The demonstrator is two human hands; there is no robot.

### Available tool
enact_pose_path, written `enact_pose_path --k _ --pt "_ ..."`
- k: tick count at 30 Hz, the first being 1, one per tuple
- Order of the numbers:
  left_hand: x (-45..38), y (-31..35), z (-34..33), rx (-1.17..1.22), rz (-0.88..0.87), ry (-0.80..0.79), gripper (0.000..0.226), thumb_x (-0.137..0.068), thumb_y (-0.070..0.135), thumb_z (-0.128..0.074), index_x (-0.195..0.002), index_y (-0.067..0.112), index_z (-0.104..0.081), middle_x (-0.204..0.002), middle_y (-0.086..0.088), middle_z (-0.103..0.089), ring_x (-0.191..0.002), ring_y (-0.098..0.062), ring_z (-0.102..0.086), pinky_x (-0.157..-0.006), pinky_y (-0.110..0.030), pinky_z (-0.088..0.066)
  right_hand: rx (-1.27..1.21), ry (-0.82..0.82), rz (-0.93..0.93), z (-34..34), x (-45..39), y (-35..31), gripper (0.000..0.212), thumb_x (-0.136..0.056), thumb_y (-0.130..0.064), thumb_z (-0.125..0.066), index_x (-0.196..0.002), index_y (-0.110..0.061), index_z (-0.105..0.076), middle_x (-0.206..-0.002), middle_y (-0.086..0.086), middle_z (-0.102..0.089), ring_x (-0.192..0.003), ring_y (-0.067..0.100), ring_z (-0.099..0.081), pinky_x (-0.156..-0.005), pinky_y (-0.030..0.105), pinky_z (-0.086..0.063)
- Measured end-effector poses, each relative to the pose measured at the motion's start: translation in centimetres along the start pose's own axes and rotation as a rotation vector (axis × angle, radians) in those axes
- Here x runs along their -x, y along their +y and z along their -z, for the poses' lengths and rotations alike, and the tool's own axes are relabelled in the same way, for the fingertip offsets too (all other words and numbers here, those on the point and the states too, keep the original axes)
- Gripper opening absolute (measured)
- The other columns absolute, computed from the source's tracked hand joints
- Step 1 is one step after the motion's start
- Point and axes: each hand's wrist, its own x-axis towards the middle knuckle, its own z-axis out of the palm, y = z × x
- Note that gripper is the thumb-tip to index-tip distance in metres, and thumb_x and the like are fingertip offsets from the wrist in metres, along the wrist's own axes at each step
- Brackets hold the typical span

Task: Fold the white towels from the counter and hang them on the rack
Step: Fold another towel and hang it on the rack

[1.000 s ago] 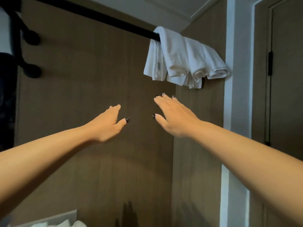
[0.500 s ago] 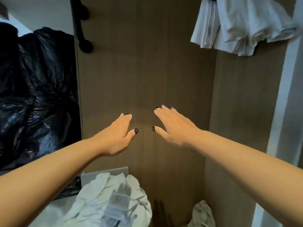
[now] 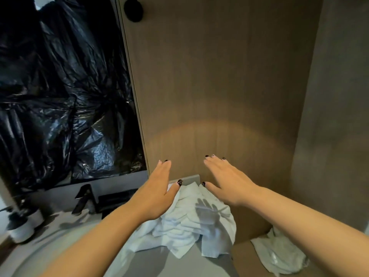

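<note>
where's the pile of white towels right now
In the head view, the crumpled white towels lie low and centre on the grey counter, beneath both open hands, against the brown wall panel.

Soft cloth towels (image 3: 191, 222), glossy crinkled plastic sheet (image 3: 60, 86), matt wood-grain wall (image 3: 219, 76).

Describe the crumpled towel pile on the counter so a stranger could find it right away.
Start at the brown wood-grain wall straight ahead and drop to the grey counter at its foot. The towel pile lies heaped there, under the open left hand and right hand. Unlike the smaller white cloth lying lower down to the right, it is bigger, bunched in folds, and carries a hand's shadow.
</note>
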Motion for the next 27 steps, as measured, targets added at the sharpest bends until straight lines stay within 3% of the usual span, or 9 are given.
enact_pose_path --k 5,11,17,24,27 --pt "-1.4 -3.4 -3.9 0.098 0.063 -0.060 0.072 -0.104 0.042 -0.037 -0.157 0.017 0.004 -0.165 0.006 0.008 -0.150 -0.007 0.011 -0.118 -0.024 -0.005 -0.069 -0.081 -0.069 -4.9 -2.0 1.3 0.068 -0.101 -0.039 -0.045 -0.156 -0.014 -0.014 -0.164 0.002 -0.010 -0.151 0.016 -0.004 -0.120 0.031 -0.005" --pt "-5.1 -6.7 -10.0 0.198 0.151 -0.115 0.079 -0.101 0.038 -0.048 -0.157 0.020 0.004 -0.165 0.006 0.002 -0.152 -0.012 -0.001 -0.118 -0.024 -0.005 -0.162 -0.208 -0.099 -10.0 -5.0 4.5 0.063 -0.100 -0.035 -0.048 -0.154 -0.014 -0.022 -0.161 0.003 -0.022 -0.147 0.021 -0.021 -0.119 0.032 -0.020" --pt "-10.0 -10.5 -15.0 0.242 0.389 -0.117 0.087 -0.099 0.035 -0.055 -0.156 0.012 0.005 -0.165 -0.001 0.001 -0.152 -0.017 -0.004 -0.118 -0.024 -0.005 -0.211 -0.324 -0.063 -15.0 -9.2 7.3 0.051 -0.094 -0.029 -0.054 -0.139 -0.012 -0.039 -0.144 0.004 -0.042 -0.132 0.025 -0.042 -0.103 0.031 -0.034" --pt "-12.7 -13.3 -20.2 0.156 0.626 -0.057 0.085 -0.097 0.043 -0.054 -0.156 0.009 -0.002 -0.164 -0.007 -0.007 -0.150 -0.024 -0.011 -0.121 -0.032 -0.011 -0.245 -0.442 0.015 -19.8 -12.2 8.4 0.057 -0.096 -0.031 -0.051 -0.146 -0.013 -0.031 -0.158 0.005 -0.025 -0.143 0.023 -0.027 -0.112 0.031 -0.026" --pt "-12.9 -13.7 -21.5 0.162 0.685 0.099 0.062 -0.101 0.034 -0.047 -0.155 0.014 -0.022 -0.159 -0.004 -0.028 -0.144 -0.022 -0.030 -0.116 -0.031 -0.021 -0.253 -0.452 0.020 -21.1 -12.4 8.7 0.064 -0.097 -0.033 -0.050 -0.152 -0.016 -0.024 -0.164 0.002 -0.010 -0.149 0.020 -0.013 -0.118 0.031 -0.015"
